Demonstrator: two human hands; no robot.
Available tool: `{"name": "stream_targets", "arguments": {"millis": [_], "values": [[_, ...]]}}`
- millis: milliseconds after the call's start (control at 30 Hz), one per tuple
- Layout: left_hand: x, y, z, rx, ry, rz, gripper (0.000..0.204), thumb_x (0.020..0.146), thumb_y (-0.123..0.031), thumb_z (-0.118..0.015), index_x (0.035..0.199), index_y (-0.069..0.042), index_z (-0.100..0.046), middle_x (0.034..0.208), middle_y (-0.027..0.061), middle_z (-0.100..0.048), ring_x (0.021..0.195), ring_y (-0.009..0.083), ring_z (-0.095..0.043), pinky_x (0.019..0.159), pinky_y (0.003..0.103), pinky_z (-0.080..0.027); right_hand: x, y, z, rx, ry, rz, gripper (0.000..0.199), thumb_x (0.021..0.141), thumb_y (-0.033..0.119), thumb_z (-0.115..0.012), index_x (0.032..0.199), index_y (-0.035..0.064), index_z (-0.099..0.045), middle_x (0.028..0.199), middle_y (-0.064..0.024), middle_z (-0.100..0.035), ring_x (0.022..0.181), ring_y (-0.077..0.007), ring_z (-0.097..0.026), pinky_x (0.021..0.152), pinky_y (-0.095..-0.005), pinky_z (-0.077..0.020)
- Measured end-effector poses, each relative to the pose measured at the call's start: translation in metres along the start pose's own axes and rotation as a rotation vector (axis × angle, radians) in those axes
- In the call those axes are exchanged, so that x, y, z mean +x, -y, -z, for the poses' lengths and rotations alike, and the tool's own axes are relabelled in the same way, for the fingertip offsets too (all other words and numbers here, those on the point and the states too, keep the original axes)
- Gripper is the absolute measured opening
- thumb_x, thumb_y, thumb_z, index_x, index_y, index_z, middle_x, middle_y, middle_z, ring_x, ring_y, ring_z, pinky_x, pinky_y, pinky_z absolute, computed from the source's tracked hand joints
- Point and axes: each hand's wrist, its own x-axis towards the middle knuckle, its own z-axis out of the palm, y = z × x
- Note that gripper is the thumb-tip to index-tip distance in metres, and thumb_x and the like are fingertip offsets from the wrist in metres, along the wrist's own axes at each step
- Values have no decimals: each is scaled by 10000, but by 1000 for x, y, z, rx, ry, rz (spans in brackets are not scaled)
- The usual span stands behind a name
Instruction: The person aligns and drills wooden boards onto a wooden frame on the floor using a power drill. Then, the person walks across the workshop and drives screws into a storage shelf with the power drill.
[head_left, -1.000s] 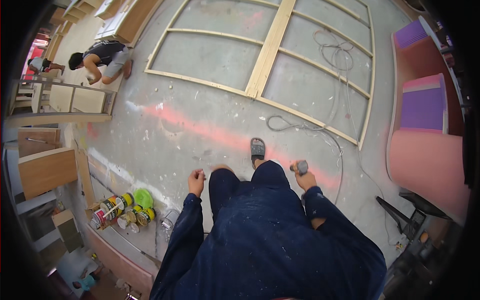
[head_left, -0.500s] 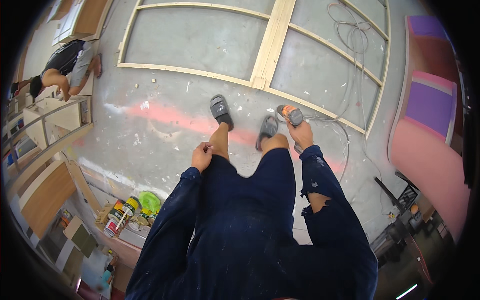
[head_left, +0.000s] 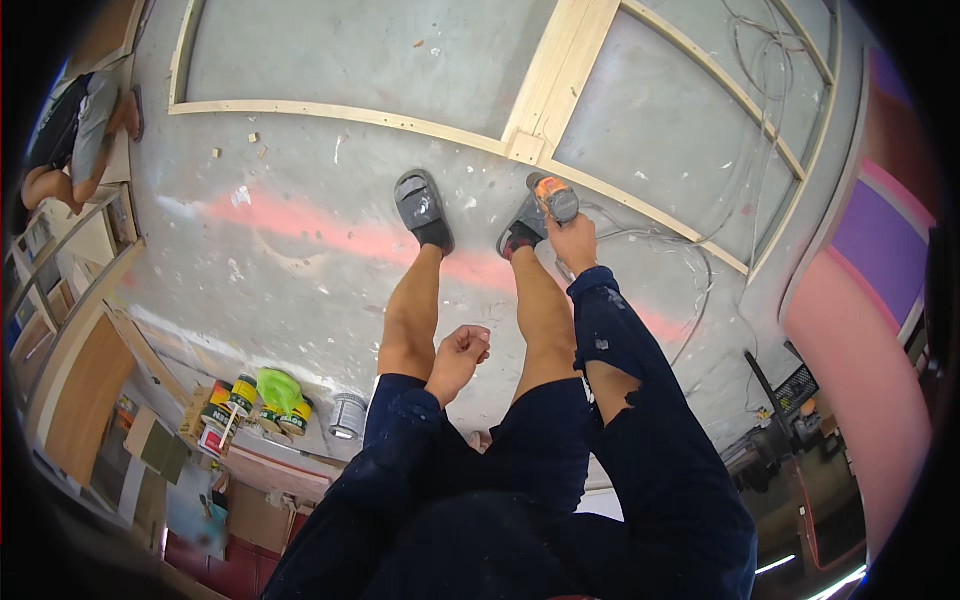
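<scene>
**Tool in hand, standing at the edge of the timber frame**

In the upper left of the frame another person (head_left: 75,140) crouches on the floor, well apart from the work here. Lower left, a cluster of paint cans (head_left: 235,400) and a bright green lid or cloth (head_left: 278,385) sit beside a small grey tub (head_left: 347,415), close to stacked boards.

Moving toward the centre, the left hand (head_left: 460,352) hangs curled loosely into a fist beside the left knee, fingers together, gripping nothing that I can see. Below it in the picture's upper middle, two grey sandals (head_left: 422,208) stand on the spattered concrete floor (head_left: 300,270), just short of the wooden frame (head_left: 545,95) that lies flat across the top.

Right of centre, the right hand (head_left: 572,240) is clamped around a small power tool (head_left: 552,198) with an orange and grey body, held low beside the right foot and close to the frame's joint. A thin cable (head_left: 690,300) trails across the floor to the right, looping near the feet.

To do this well, I judge the person should keep that cable clear of the sandals, plant both feet before bending, and bring the tool square onto the joint rather than reaching at an angle. Far right, a pink and purple panel (head_left: 880,260) curves along the edge.
</scene>
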Motion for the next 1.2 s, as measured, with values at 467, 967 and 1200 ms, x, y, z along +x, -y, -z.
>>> {"name": "stream_targets", "arguments": {"millis": [467, 967, 1200], "values": [[14, -42, -17, 13, 15, 55, 217, 934, -196, -528, 1033, -8, -570, 840, 15, -581, 789, 85, -552, 747, 233, -466, 59, -25, -62, 10, 61, 41, 346, 707, 226, -673, 947, -19, -628, 836, -259, -629, 856, -400, -609, 705, -432, -501], [271, -154, -104, 1040, -161, -189, 875, 636, -502, -719, 1230, 67, -420, 1011, 310, -587, 954, 425, -586, 823, 409, -483, 77, 10, -54, -175, 341, 42, 360, 762, 355, -606, 963, 56, -601, 854, -192, -654, 821, -360, -629, 711, -447, -499], [277, -158, -112, 1057, -203, -237, 635, 627, -370, -667, 1087, 57, -566, 940, 248, -637, 906, 376, -622, 779, 401, -504, 77, 9, -53, -177, 375, -69, 318, 779, 336, -585, 1012, 120, -605, 932, -164, -658, 898, -340, -625, 760, -424, -497]]}}
